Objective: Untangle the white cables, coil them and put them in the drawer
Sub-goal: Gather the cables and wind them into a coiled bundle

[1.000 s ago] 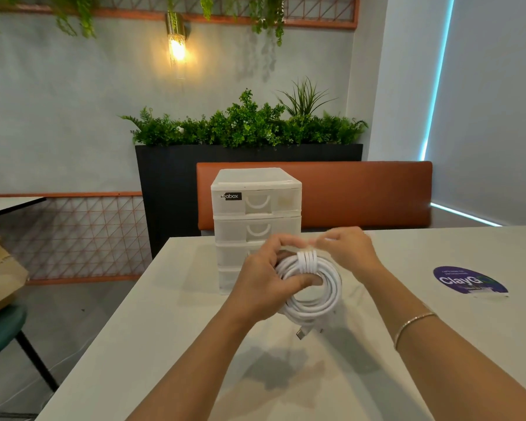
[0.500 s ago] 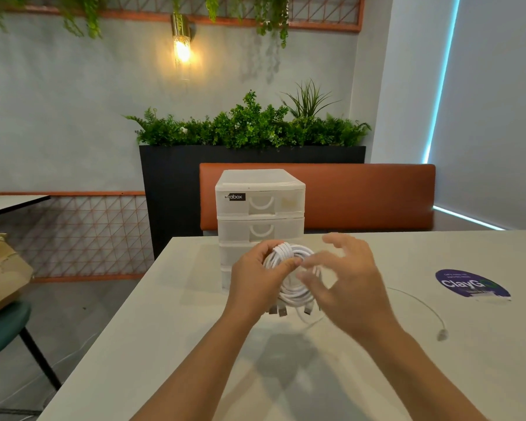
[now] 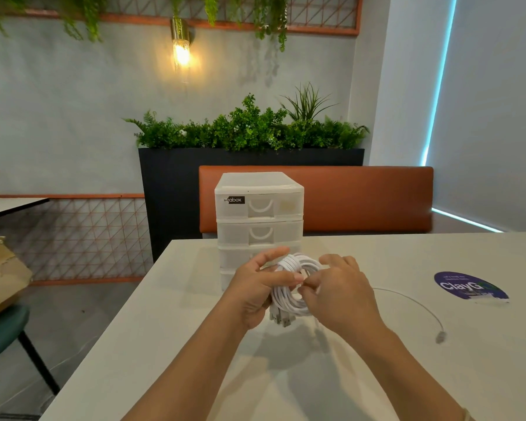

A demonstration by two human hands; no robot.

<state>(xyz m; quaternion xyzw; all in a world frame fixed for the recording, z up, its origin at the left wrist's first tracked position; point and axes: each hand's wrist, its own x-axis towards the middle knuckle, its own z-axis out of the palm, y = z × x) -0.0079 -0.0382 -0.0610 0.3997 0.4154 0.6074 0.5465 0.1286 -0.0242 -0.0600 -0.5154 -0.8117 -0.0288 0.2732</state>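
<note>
While gripping the coil of white cables above the pale table, curling round its left side with the left hand, thumb lying across the front of the bundle and fingertips reaching over its top. Pinching at the wraps near the coil's middle with the right hand, fingers bent inward against the strands, thumb hidden behind them, so cannot tell exactly which strand is being held. Hanging just below the left thumb, a cluster of plug ends, pointing down toward the tabletop. Trailing out to the right of the right hand's knuckles, a thin loose cable, arcing over the table and ending in a small connector well apart from both hands. Standing directly beyond the fingertips, a stacked white drawer unit, all visible drawers pushed in, its lower fronts partly covered by the hands and coil. Lying further right than the loose cable, a round purple sticker on the table. Showing beyond the drawer unit, an orange bench back and a dark planter topped with greenery. Sitting far off to the left of the left forearm, a brown box on a green chair.
</note>
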